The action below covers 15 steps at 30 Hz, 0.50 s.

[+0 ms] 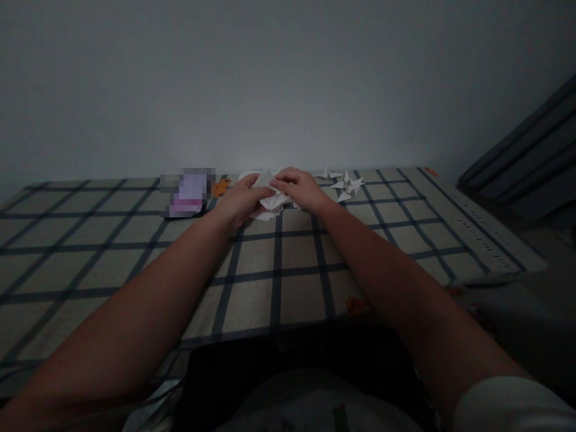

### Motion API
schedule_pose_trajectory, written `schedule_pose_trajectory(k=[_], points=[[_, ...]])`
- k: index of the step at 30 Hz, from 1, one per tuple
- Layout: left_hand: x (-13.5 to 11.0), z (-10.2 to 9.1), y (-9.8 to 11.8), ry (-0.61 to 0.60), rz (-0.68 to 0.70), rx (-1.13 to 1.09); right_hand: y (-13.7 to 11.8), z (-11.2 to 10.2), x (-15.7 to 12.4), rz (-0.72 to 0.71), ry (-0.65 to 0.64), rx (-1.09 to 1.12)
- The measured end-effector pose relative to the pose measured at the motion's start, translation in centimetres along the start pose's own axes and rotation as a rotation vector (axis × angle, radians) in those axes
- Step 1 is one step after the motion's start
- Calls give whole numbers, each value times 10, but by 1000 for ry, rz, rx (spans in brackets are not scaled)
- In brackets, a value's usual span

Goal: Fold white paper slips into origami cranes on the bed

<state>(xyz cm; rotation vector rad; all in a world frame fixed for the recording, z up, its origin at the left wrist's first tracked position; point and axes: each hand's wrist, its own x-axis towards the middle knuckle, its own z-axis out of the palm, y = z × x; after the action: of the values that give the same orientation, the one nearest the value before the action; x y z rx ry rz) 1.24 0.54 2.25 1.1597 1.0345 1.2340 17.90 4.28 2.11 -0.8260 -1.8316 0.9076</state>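
Note:
Both hands meet over a folded piece of white paper (272, 200) near the table's far side. My left hand (243, 201) grips its left edge, thumb on top and the other fingers partly hidden beneath. My right hand (300, 187) pinches the upper right part of the same paper between thumb and fingers. More white sheets lie under the hands, mostly covered by them. Right of my right hand sit several folded paper cranes (347, 186), their pointed tips spread in different directions.
A phone (189, 193) with a blurred-out screen lies at the left, close to an orange printed figure (221, 187) on the checked tablecloth (297, 300). Behind the table rises a plain wall (288, 84). Dark grey fabric (531, 150) hangs beyond the right edge.

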Motion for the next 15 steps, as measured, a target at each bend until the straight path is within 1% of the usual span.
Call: schedule_pose_trajectory(k=[4,7,10,15], points=[[-4,1,5,-35,-76,17,5,2,1,94,-23,35],[-3,0,5,-49,-111,37,9,4,4,79,7,99],[1,-3,-1,-60,-133,63,11,5,6,56,29,182],[5,-7,-7,-113,-142,96,11,5,5,105,24,214]])
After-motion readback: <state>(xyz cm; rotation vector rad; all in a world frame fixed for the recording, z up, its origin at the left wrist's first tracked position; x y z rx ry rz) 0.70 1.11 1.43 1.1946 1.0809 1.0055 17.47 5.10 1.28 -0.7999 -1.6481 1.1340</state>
